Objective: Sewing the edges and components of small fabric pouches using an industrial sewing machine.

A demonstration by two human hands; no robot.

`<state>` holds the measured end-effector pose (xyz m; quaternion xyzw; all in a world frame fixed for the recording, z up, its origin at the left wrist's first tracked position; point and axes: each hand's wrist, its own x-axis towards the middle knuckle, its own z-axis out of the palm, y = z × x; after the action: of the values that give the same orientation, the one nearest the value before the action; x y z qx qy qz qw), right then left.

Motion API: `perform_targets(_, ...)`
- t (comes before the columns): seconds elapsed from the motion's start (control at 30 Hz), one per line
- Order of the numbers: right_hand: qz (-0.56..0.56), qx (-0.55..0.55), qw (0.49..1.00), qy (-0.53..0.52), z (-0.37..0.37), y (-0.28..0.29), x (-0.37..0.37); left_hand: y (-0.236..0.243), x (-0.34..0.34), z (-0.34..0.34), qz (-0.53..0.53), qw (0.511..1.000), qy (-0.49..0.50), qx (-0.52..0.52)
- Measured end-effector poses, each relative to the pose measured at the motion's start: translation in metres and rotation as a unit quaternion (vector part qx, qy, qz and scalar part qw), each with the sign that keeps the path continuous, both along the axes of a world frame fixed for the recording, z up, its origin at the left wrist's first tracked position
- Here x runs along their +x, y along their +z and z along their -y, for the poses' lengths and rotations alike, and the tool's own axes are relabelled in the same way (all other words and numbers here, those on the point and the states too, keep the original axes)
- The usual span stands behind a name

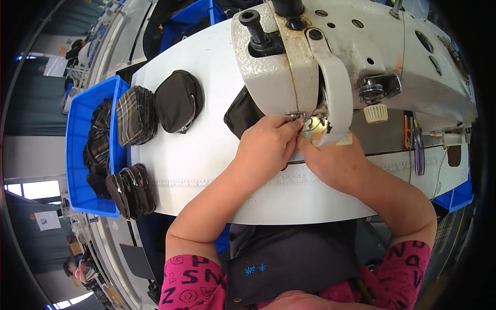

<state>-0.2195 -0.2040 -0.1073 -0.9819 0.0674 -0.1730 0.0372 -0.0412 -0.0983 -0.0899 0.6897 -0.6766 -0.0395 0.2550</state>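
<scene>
A white industrial sewing machine [284, 77] fills the top right, its presser foot [308, 120] lit. A dark fabric piece [240, 116] lies under it. My left hand [266, 147] is closed at the left of the foot, fingertips pressed on the work. My right hand [333, 160] is closed just right of the foot, thumb and fingertips at the work, partly behind the machine's white guard. What both fingertips grip is mostly hidden, apparently the dark piece's edge.
Dark round pouches [175, 101], plaid pieces [135, 114] and zipped pouches [132, 191] lie left, beside a filled blue bin [76, 160]. A screwdriver [418, 152] and orange cutter [406, 132] rest right on the white table [196, 196]. Two distant people [77, 271] are at far left.
</scene>
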Motion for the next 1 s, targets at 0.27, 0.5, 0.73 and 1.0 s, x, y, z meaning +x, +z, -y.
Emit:
perform_targets(0.27, 0.028, -0.022, 0.999, 0.015, -0.001, 0.005, -0.001, 0.002, 0.011, -0.001, 0.059, 0.997, -0.042, 0.001)
perform_targets(0.5, 0.006, -0.038, 0.999, 0.007, -0.003, 0.006, -0.003, -0.002, 0.011, 0.001, 0.054, 0.997, -0.045, -0.015)
perform_targets(0.73, 0.013, -0.015, 1.0, 0.013, -0.001, -0.002, -0.004, -0.002, 0.011, 0.002, 0.019, 0.999, -0.044, -0.026)
perform_targets(1.0, -0.015, 0.015, 1.0, 0.01, 0.002, 0.002, -0.004, 0.003, 0.004, -0.003, -0.007, 1.0, -0.027, 0.0)
